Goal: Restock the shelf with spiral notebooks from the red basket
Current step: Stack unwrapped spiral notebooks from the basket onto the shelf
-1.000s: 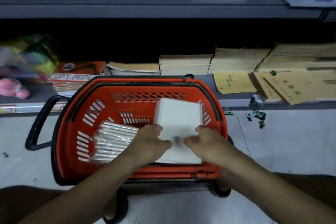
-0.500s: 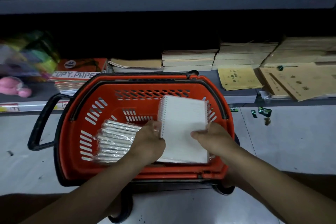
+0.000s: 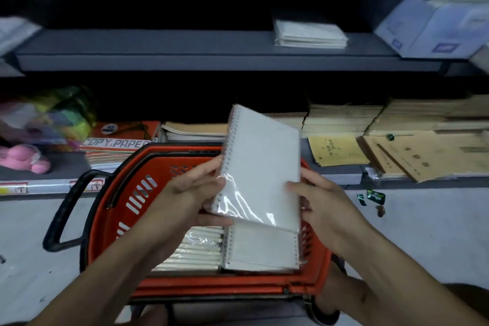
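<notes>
Here, both of my hands held one plastic-wrapped spiral notebook point(image 3: 260, 167) raised above the red basket point(image 3: 127, 193). My left hand point(image 3: 190, 197) gripped its coil edge, fingers curled under the lower corner and thumb on the cover. My right hand point(image 3: 321, 202) clamped the opposite edge, thumb lying across the front and fingers behind. The notebook tilted, its top corner leaning away from me toward the dark gap under the grey upper shelf point(image 3: 211, 50).

Directly below the grip, another wrapped spiral notebook point(image 3: 260, 247) lay flat in the basket, and just left of it a wrapped bundle of notebooks point(image 3: 194, 251) rested on its side. Beyond the grip, on the lower shelf, sat stacks of tan exercise books point(image 3: 341, 119); farther left lay a copy paper ream point(image 3: 116, 144). A small wrapped stack of white notebooks point(image 3: 309, 33) sat on the upper shelf, above and right of my hands.
</notes>
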### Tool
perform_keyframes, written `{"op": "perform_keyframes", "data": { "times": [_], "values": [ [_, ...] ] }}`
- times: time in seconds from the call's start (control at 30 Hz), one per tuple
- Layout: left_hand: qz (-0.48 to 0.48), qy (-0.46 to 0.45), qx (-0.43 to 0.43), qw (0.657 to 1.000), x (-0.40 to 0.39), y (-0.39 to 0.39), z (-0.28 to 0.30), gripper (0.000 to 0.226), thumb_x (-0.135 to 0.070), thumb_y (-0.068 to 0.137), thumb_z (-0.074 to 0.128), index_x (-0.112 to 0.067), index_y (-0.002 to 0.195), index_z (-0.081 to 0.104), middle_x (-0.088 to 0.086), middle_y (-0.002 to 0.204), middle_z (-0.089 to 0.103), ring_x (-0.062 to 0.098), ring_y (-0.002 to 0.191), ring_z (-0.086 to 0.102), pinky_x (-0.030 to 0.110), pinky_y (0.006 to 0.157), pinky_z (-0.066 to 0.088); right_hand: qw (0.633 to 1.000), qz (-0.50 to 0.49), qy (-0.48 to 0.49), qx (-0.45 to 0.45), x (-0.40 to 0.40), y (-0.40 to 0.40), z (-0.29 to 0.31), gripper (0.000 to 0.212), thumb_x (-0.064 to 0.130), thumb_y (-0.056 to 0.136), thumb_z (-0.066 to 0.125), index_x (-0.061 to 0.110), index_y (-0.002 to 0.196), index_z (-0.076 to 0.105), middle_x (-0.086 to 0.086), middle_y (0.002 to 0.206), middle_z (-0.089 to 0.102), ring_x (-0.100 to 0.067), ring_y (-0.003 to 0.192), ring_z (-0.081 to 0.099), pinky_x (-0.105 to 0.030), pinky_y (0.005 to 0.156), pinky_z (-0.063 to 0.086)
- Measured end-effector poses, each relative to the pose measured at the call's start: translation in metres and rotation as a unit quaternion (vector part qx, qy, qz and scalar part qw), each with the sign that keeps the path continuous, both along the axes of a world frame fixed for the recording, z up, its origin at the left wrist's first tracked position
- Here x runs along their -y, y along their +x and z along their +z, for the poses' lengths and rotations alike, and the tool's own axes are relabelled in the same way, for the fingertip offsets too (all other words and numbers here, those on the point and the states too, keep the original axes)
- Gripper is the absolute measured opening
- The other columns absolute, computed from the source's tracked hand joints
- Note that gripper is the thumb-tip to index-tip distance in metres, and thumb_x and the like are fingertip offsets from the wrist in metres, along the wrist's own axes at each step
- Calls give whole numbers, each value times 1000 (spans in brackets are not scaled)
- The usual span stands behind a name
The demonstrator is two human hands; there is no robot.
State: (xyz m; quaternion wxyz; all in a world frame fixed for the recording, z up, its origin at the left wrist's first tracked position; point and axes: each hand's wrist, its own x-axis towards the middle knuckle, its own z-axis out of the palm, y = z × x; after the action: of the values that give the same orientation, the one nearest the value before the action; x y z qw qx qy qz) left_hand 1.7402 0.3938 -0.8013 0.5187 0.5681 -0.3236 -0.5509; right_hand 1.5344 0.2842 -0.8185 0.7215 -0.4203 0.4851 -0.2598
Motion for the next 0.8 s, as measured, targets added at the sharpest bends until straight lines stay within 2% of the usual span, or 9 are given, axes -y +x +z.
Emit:
{"op": "perform_keyframes", "data": {
  "times": [0.1, 0.17, 0.27, 0.37, 0.43, 0.5, 0.57, 0.67, 0.8],
  "values": [
    [-3, -45, 1, 999, 4, 3, 14, 43, -14, 100, 53, -35, 137, 58, 15, 116, 73, 28, 90, 68, 34, 61, 60, 996, 53, -29, 62, 8, -6, 27, 42, 4, 98, 56, 38, 121, 63, 5, 117, 75, -19, 106, 73, -43, 93, 56],
    [-4, -66, -43, 997, 11, 5, 20, 44, -11, 100, 51, -29, 139, 56, 25, 121, 67, 33, 94, 60, 31, 61, 58, 992, 83, -62, 69, 15, -10, 41, 49, 8, 101, 53, 43, 135, 56, 8, 125, 72, -19, 112, 71, -43, 87, 58],
    [-29, -94, -106, 989, 23, 4, 30, 45, -6, 99, 49, -22, 141, 54, 12, 127, 69, 26, 100, 66, 29, 64, 58, 989, 73, -112, 58, 26, -14, 59, 49, 15, 100, 55, 46, 138, 51, 7, 119, 74, -18, 105, 73, -37, 68, 62],
    [-15, -112, -122, 986, 37, -3, 33, 45, -5, 95, 53, -16, 138, 56, 11, 124, 71, 21, 94, 70, 27, 60, 58, 991, 4, -114, 67, 37, -18, 67, 41, 12, 96, 61, 29, 133, 60, 0, 107, 78, -19, 91, 76, -34, 58, 62],
    [16, -119, -120, 985, 46, -7, 29, 45, -5, 93, 54, -13, 138, 56, 10, 123, 72, 18, 94, 71, 25, 57, 57, 993, -20, -101, 65, 41, -18, 70, 32, 8, 93, 63, 15, 125, 65, -3, 102, 79, -22, 86, 77, -34, 57, 62],
    [43, -124, -128, 983, 54, -10, 26, 46, -5, 93, 54, -11, 139, 55, 7, 125, 71, 16, 95, 71, 24, 56, 57, 993, -15, -95, 69, 48, -18, 72, 30, 4, 94, 61, 8, 123, 65, -9, 105, 78, -27, 89, 77, -34, 62, 63],
    [65, -132, -139, 979, 60, -12, 25, 46, -7, 91, 56, -11, 136, 57, 6, 126, 71, 16, 93, 71, 24, 57, 58, 991, 11, -113, 71, 56, -20, 77, 33, 5, 95, 59, 13, 127, 63, -11, 110, 77, -30, 96, 75, -35, 68, 63],
    [74, -139, -128, 979, 71, -12, 36, 48, -10, 88, 60, -18, 135, 58, 4, 125, 71, 21, 94, 73, 27, 61, 60, 987, 17, -146, 66, 68, -24, 85, 42, 8, 93, 61, 23, 132, 61, -13, 106, 77, -28, 88, 76, -33, 65, 62],
    [88, -140, -94, 982, 112, -8, 65, 48, -10, 88, 62, -17, 135, 59, 5, 121, 73, 21, 96, 73, 27, 63, 60, 983, -22, -165, 75, 97, -22, 99, 41, 9, 93, 64, 20, 132, 63, -7, 108, 78, -20, 86, 76, -29, 65, 61]
  ]
}}
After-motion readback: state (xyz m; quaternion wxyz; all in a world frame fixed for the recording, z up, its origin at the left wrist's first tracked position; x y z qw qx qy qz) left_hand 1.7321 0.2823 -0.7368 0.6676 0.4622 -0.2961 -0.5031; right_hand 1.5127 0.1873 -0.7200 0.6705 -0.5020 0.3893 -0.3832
